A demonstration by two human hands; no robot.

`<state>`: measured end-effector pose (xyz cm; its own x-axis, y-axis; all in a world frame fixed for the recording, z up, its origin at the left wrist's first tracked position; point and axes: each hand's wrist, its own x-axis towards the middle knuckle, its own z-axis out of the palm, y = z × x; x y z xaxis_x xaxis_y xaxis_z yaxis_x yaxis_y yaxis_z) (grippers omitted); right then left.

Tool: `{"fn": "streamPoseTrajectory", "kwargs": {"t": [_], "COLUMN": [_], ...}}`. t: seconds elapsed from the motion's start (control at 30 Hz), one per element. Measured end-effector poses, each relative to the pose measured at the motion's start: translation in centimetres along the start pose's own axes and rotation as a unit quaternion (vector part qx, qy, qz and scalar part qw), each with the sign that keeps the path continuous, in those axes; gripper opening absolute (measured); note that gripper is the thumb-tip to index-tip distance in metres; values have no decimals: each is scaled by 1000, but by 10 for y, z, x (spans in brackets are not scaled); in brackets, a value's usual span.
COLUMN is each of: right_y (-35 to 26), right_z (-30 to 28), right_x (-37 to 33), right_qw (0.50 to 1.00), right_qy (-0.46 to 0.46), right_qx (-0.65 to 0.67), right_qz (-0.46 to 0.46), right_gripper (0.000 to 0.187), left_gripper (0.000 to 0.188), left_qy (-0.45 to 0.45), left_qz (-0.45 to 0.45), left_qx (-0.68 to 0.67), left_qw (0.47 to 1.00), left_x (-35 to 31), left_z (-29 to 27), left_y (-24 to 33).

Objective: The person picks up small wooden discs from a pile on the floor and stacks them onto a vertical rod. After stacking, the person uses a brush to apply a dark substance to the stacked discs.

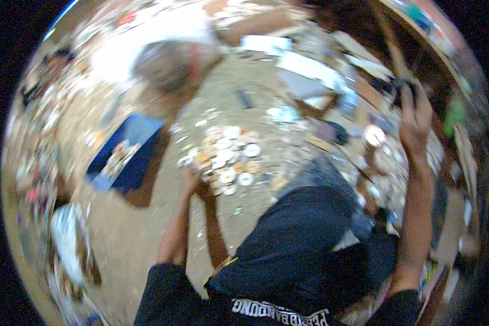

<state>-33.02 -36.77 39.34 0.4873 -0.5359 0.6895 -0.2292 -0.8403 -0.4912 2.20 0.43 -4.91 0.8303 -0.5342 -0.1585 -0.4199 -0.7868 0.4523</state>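
your left hand (190, 179), at frame centre, rests at the edge of a heap of small round white and tan pieces (227, 157) on the dirt floor (125, 239); blur hides how far it opens. go slowly and lift one piece cleanly. your right hand (415, 117), upper right, curls around a dark object (403, 87). another person's head (165, 65) leans in at upper left, beside a blue tray (127, 155).
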Motion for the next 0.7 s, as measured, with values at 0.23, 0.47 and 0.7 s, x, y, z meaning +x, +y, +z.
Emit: {"fn": "streamPoseTrajectory", "kwargs": {"t": [0.23,0.47,0.7], "right_y": [33,43,-27], "right_z": [-102,-196,-301], "right_x": [26,51,112], "right_qw": [992,962,876], "right_qy": [122,256,322], "right_qx": [14,80,-337], "right_qz": [28,55,-124], "right_gripper": [18,20,26], "left_gripper": [56,64,51], "left_qy": [51,42,215], "left_qz": [73,-4,127], "left_qx": [-148,-198,-103], "left_qw": [985,979,963], "left_x": [3,-15,-14], "left_z": [15,-13,-58], "left_y": [-3,38,60]}}
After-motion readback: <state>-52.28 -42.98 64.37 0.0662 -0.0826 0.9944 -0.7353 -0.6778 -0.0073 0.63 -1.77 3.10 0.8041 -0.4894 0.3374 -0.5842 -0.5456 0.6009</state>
